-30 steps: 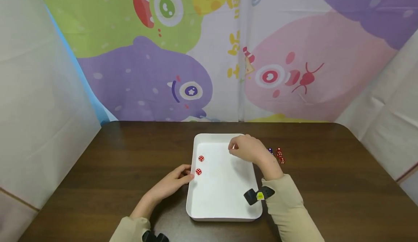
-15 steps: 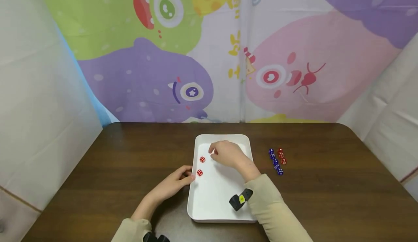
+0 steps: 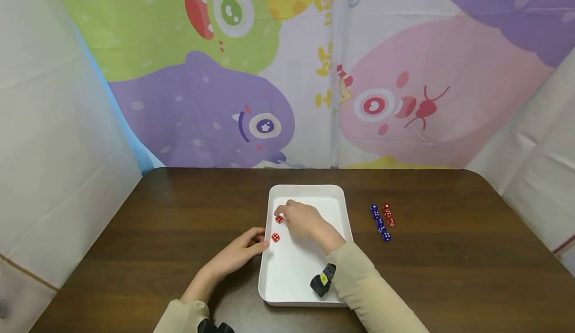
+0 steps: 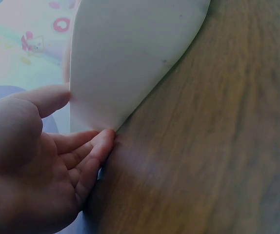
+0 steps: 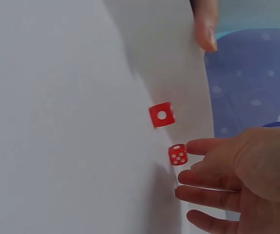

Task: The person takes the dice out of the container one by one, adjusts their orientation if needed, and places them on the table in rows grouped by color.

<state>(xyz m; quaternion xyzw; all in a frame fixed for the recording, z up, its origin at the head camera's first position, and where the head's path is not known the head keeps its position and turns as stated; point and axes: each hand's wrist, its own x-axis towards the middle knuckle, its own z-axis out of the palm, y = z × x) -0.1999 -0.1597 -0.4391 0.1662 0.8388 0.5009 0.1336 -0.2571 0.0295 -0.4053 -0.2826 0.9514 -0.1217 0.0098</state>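
A white tray (image 3: pixel 305 293) lies on the table. My left hand (image 3: pixel 240 253) holds its left side, the thumb at the rim (image 4: pixel 70 109) and the fingers low against the outer wall. Two red dice with white pips lie inside along the left wall: a nearer die (image 3: pixel 275 237) and a farther die (image 3: pixel 279 219). My right hand (image 3: pixel 303 220) is over the tray at the farther die. In the right wrist view, its thumb (image 5: pixel 203 145) is right beside that die and its fingers are extended; whether they touch it I cannot tell.
Right of the tray, on the brown table (image 3: pixel 449 243), stand a row of blue dice (image 3: pixel 380 222) and a shorter row of red dice (image 3: pixel 388 215). A cartoon-print curtain (image 3: pixel 314 138) hangs behind the table, with white cloth at both sides.
My right hand has moved left across the tray to the farther red die, uncovering the dice rows at right. The left hand stays at the tray's side.
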